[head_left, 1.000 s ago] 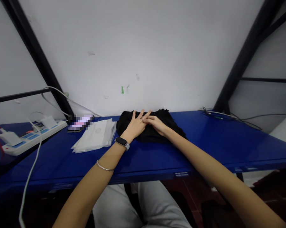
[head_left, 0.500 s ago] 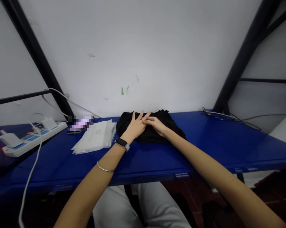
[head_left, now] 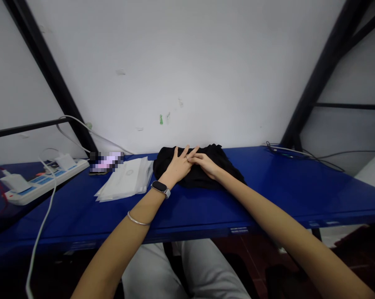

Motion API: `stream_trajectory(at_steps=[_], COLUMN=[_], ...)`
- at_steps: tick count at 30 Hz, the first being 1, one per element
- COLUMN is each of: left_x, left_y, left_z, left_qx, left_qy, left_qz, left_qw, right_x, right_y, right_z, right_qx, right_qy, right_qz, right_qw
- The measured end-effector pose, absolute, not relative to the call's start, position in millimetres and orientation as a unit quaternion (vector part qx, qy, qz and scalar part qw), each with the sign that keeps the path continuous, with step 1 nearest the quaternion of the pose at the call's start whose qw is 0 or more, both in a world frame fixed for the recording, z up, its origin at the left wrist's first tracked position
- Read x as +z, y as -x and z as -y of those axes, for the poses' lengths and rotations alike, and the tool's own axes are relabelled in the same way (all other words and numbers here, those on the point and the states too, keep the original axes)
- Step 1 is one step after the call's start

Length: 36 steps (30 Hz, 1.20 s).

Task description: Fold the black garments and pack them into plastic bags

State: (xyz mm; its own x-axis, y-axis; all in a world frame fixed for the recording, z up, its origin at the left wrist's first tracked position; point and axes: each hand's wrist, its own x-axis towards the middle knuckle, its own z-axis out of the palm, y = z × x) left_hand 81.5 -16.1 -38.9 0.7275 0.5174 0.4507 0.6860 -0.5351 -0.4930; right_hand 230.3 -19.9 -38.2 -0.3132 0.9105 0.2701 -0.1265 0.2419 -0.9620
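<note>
A heap of black cloth [head_left: 218, 162] lies on the blue table [head_left: 268, 187] against the white wall. My left hand [head_left: 177, 166] rests flat on the cloth with its fingers spread apart. My right hand [head_left: 206, 162] lies on the cloth beside it, fingers together, and its fingertips touch the ring finger of my left hand. A dark watch and a thin bangle sit on my left wrist.
A stack of clear plastic bags [head_left: 125, 179] lies left of the cloth. A phone [head_left: 106, 162] and a white power strip [head_left: 40, 179] with plugs and a white cable [head_left: 39, 232] are further left. Cables [head_left: 299, 153] run at the back right. Black frame bars [head_left: 324, 70] slant on both sides.
</note>
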Motion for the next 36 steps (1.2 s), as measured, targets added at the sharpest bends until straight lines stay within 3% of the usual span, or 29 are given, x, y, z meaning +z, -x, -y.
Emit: stream_trajectory(at_steps=[36], left_x=[-39.6], left_y=[-81.2], left_z=[16.4], left_qx=[-0.107], left_qy=[0.868], left_qz=[0.349], left_qw=[0.337], right_x=[-40.3], right_y=[-229.3], right_z=[20.2], right_qx=[0.484], right_qy=[0.342], right_qz=[0.649], right_qw=[0.476])
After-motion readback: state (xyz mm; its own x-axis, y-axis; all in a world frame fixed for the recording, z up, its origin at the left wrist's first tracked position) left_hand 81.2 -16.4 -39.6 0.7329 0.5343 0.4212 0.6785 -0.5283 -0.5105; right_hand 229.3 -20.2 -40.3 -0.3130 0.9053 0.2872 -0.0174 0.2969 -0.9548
